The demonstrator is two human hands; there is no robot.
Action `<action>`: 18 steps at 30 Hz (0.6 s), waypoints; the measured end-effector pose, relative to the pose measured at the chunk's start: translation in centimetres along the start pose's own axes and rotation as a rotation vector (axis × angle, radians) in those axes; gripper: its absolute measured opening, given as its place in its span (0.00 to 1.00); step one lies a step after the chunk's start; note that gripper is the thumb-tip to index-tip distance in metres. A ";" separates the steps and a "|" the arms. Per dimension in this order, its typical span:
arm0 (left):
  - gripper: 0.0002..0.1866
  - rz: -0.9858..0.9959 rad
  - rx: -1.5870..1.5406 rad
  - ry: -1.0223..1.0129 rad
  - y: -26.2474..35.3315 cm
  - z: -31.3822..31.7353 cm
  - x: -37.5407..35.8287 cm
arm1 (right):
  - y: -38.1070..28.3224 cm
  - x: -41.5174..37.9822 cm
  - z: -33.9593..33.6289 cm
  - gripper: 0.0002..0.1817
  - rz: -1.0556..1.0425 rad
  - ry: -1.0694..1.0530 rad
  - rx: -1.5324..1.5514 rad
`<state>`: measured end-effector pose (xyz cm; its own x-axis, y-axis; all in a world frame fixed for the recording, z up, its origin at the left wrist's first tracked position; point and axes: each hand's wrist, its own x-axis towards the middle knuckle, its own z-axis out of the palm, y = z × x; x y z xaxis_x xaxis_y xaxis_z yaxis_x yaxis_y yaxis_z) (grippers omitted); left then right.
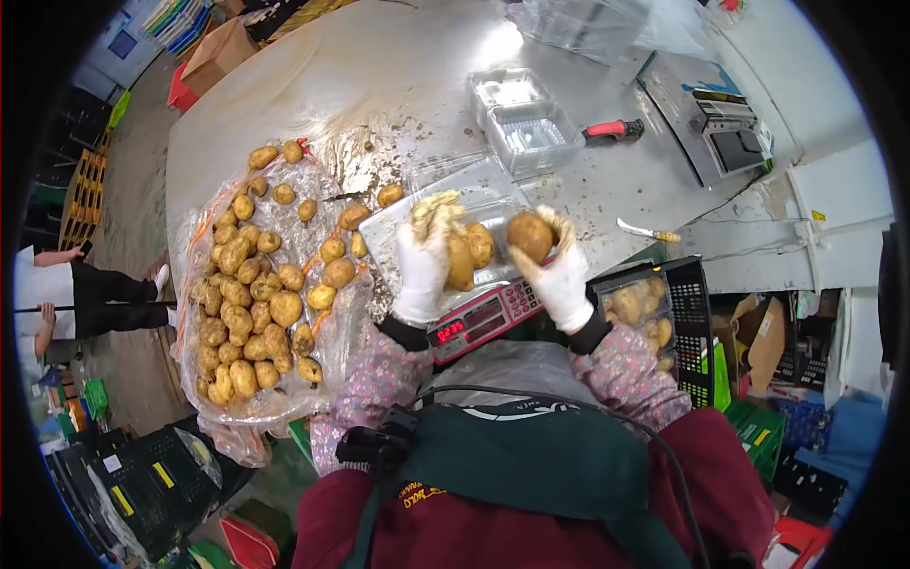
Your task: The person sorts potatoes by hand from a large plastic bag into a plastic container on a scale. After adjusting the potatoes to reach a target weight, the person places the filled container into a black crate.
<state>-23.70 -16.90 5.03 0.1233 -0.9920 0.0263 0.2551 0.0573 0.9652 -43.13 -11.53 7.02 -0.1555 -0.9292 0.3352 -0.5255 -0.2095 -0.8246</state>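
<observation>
Both my hands wear white gloves with dirty fingertips. My right hand (561, 270) grips a round potato (530, 235) held just above the scale. My left hand (423, 256) rests on potatoes (470, 248) lying in a clear plastic tray (393, 228) on top of the digital scale (482, 318), whose red display is lit. Whether the left hand grips one of them I cannot tell for sure; its fingers curl over a potato.
A pile of loose potatoes (248, 284) lies on a plastic sheet at the left. Empty clear trays (524, 119), a red-handled tool (613, 128), a knife (645, 230) and a label machine (716, 123) sit on the table. A filled tray (637, 313) rests on a black crate. A person (76, 294) stands at far left.
</observation>
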 end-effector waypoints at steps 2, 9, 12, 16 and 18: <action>0.14 0.208 0.190 -0.147 -0.3 1.3 1.4 | 1.7 -2.0 0.7 0.37 -0.115 -0.018 -0.240; 0.21 0.512 1.501 -0.750 -0.6 1.3 3.7 | 1.7 -1.8 1.3 0.33 -0.186 -0.004 -0.362; 0.20 0.603 1.013 -0.463 1.3 0.5 4.5 | 2.5 -0.8 -0.9 0.27 -0.207 0.048 -0.293; 0.17 0.366 0.546 0.129 5.4 -5.0 4.2 | 2.9 0.8 -2.7 0.22 -0.234 0.080 -0.230; 0.18 0.347 0.505 0.241 5.9 -8.1 3.5 | 2.1 1.6 -2.8 0.19 -0.244 0.065 -0.272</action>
<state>-14.02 -19.14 8.74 0.3435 -0.8693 0.3553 -0.3118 0.2513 0.9163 -46.84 -12.64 7.11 -0.0469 -0.8388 0.5424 -0.7552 -0.3257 -0.5689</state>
